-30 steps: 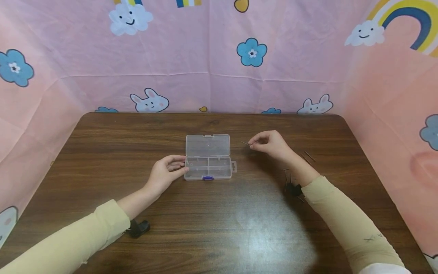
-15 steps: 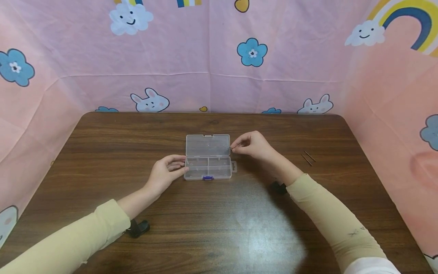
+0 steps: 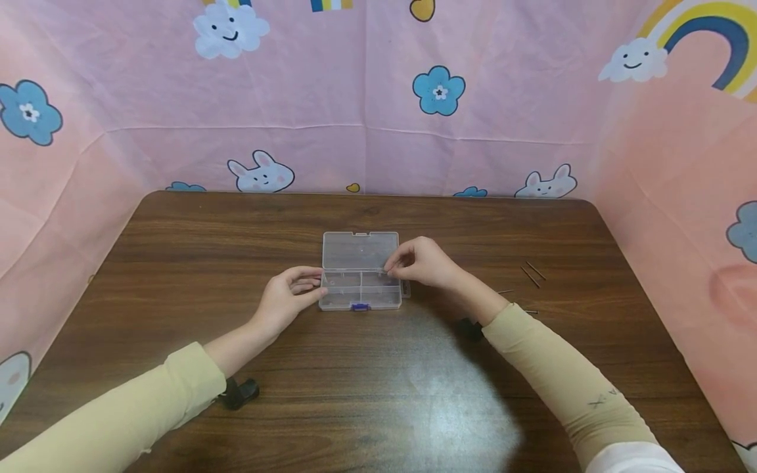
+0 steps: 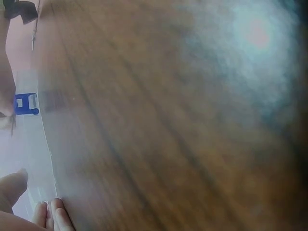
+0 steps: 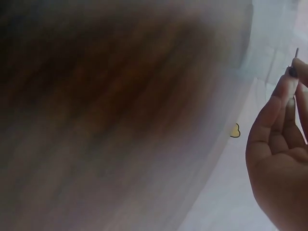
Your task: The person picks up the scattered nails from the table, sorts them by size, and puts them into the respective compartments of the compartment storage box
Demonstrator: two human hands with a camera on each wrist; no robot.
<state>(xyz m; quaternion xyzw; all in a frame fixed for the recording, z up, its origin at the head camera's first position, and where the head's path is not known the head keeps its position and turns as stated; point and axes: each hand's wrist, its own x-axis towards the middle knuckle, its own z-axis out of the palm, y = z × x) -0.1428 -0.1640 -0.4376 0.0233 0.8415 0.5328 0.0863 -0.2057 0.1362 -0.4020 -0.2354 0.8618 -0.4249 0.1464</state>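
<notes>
A clear plastic storage box [image 3: 340, 306] with divided compartments and a blue latch [image 3: 360, 307] lies on the table, its lid [image 3: 357, 250] folded back flat. My left hand [image 3: 285, 293] holds the box's left end between thumb and fingers. At the far right compartment, my right hand [image 3: 422, 264] pinches a thin metal nail, its fingertips over the hinge side of the box. In the right wrist view the nail [image 5: 297, 53] sticks out past the thumb and fingertips. The left wrist view shows the blue latch [image 4: 26, 104] and my left fingers [image 4: 61, 214] along the box edge.
Two nails [image 3: 530, 276] lie side by side on the brown wooden table [image 3: 367, 394] at the right. More nails [image 3: 531, 312] show around my right forearm, which partly covers them. A patterned pink cloth [image 3: 319, 98] hangs behind the table and along its sides.
My right hand has carried the nail leftward and toward me, from the table beside the box to over its far right compartment. The left hand has stayed at the box's left end.
</notes>
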